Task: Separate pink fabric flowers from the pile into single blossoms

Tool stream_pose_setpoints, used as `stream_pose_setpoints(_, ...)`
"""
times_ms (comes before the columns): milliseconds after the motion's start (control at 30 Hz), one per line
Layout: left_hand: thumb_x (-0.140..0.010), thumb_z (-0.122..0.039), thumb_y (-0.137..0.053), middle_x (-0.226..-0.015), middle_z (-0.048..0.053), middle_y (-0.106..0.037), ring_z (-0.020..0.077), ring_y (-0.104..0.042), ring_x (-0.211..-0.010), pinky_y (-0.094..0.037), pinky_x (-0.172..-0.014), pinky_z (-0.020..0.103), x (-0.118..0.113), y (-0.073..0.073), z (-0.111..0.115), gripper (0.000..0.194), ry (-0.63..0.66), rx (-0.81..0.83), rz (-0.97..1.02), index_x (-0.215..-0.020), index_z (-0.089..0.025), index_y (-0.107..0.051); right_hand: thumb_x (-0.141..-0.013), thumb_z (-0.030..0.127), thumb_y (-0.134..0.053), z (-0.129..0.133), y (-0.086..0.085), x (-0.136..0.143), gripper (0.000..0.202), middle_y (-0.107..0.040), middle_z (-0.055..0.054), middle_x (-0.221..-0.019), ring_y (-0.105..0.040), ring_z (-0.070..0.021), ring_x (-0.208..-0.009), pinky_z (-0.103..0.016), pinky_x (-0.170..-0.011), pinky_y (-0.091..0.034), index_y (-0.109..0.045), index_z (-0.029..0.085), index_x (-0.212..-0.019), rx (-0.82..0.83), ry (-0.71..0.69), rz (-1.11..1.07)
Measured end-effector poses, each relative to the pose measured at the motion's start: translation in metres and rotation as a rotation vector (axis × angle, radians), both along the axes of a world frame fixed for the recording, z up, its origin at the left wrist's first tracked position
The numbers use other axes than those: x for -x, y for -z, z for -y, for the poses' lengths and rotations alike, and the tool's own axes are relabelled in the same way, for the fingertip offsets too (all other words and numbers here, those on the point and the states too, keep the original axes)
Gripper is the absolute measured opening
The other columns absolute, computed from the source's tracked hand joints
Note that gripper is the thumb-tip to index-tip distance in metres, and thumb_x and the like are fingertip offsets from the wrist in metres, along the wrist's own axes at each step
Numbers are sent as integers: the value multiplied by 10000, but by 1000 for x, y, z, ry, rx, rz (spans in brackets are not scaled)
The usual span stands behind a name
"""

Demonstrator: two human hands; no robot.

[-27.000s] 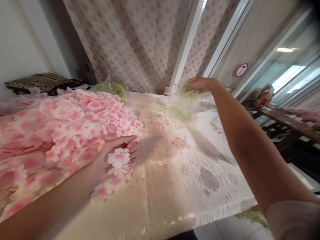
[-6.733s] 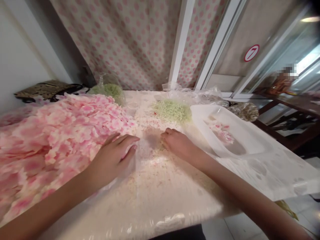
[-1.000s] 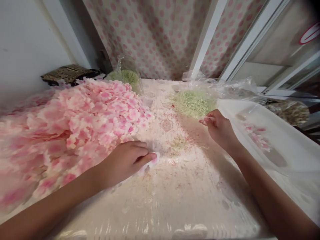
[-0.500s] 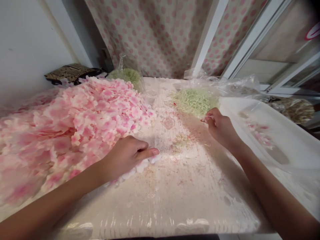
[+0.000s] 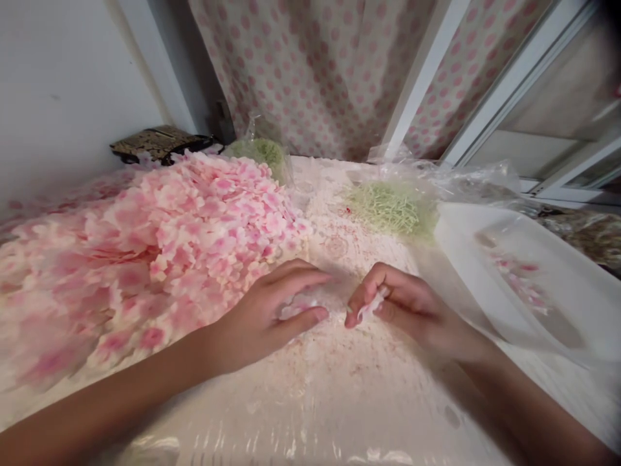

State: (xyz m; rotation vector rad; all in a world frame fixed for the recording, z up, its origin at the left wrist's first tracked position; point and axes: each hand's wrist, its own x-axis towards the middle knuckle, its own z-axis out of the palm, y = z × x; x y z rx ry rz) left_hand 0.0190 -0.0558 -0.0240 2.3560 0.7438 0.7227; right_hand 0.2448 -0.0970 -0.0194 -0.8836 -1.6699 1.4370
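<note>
We locate the white-pink petal piece [image 5: 371, 305] in the right hand [image 5: 417, 307], above the middle of the covered table [image 5: 272, 414]; the thumb and fingers are closed in a pinch on it. We read its visible long axis as a slant, from the upper right between the fingers to the lower left, with the free end directed toward the left hand [image 5: 257, 323]. The left hand is held in an open curve, its thumb and fingers apart. We note pale petals [image 5: 299, 304] in that gap, but cannot tell whether the palm supports them. The two hands face each other, near but not touching. To the left of the left hand we find the pink petal heap [image 5: 194, 239]; beyond the right hand, the pale green shreds [image 5: 395, 210] lie on the cover. Right of the shreds is the white tray [image 5: 466, 265], with loose petals [image 5: 524, 281] inside. At the far side we identify a clear bag of green shreds [image 5: 269, 152] and a snake-patterned bag [image 5: 162, 142]. At the right picture edge, a red mark [image 5: 618, 92] is cut off too far to read.
</note>
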Motion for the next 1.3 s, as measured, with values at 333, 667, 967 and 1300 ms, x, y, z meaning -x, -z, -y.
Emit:
stream_pose_setpoints(333, -864, -177, -500, -757, 20, -579, 92, -535, -661, -434, -628, 213, -2, 0, 10, 98, 105, 177, 55, -819, -135, -576, -873, 280, -529, 3, 12, 13, 101, -577, -41, -877, -566, -145, -844, -310, -763, -461, -560, 194, -830, -62, -35, 24)
stream_pose_setpoints(667, -814, -179, -582, -615, -21, -628, 55, -486, -496, -390, -499, 160, -3, -7, 18, 94, 97, 193, 36, -798, -145, -668, -882, 190, -512, 11, 8, 21, 117, -514, -41, -971, -528, -144, -962, -290, -824, -460, -623, 224, -867, -153, -58, -35)
stream_pose_setpoints(967, -846, -183, -537, -609, -27, -602, 54, -463, -503, -383, -514, 171, 0, -5, 20, 134, 136, 120, 3, -790, -152, -655, -884, 196, -511, 16, 12, 25, 100, -542, -35, -971, -544, -145, -936, -288, -805, -463, -601, 224, -852, -121, -22, -31)
stream_pose_setpoints(1300, -829, -102, -516, -576, -48, -527, 47, -482, -528, -388, -567, 157, 3, -1, 24, 108, 190, -17, -17, -739, -138, -566, -866, 162, -535, 19, 21, 32, 62, -516, -12, -907, -528, -117, -845, -246, -722, -456, -526, 224, -864, -30, -33, -95)
